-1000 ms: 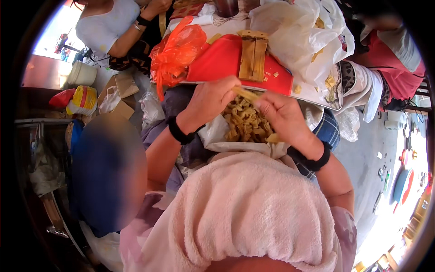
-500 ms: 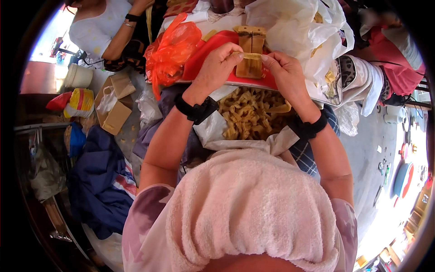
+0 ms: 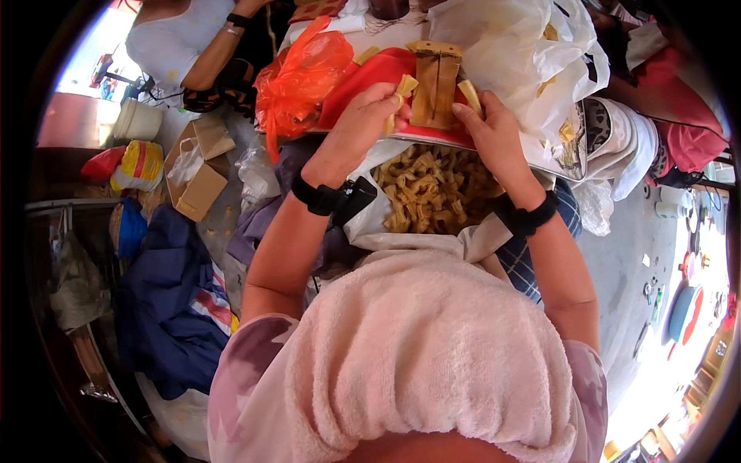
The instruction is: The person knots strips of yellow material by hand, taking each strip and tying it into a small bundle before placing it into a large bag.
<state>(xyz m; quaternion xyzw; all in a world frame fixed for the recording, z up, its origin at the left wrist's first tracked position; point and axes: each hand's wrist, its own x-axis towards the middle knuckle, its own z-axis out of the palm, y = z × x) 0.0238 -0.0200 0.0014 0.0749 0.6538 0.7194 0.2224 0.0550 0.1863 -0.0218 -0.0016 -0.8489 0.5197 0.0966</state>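
A narrow wooden block (image 3: 437,85) with a dark lengthwise groove stands out on the red surface (image 3: 369,85) at the tray's near edge. Just left of it, my left hand (image 3: 372,116) is closed on a pale yellow strip (image 3: 406,86) that sticks up past the fingers. On the block's other side my right hand (image 3: 494,133) pinches a second yellowish strip (image 3: 470,97) between thumb and fingers. Whether the two strips join behind the block cannot be seen. Below both hands, a white sack (image 3: 370,220) holds a heap of short, folded tan pieces (image 3: 436,189).
An orange-red plastic bag (image 3: 297,85) lies left of the block, a large white plastic bag (image 3: 517,54) right of it. Another person's arm (image 3: 212,58) is at the far left. An open cardboard box (image 3: 197,174) and dark blue cloth (image 3: 166,301) lie on the left.
The strip stretched across the block between both hands is off its face. My hands have come lower and apart, each holding a strip beside the block.
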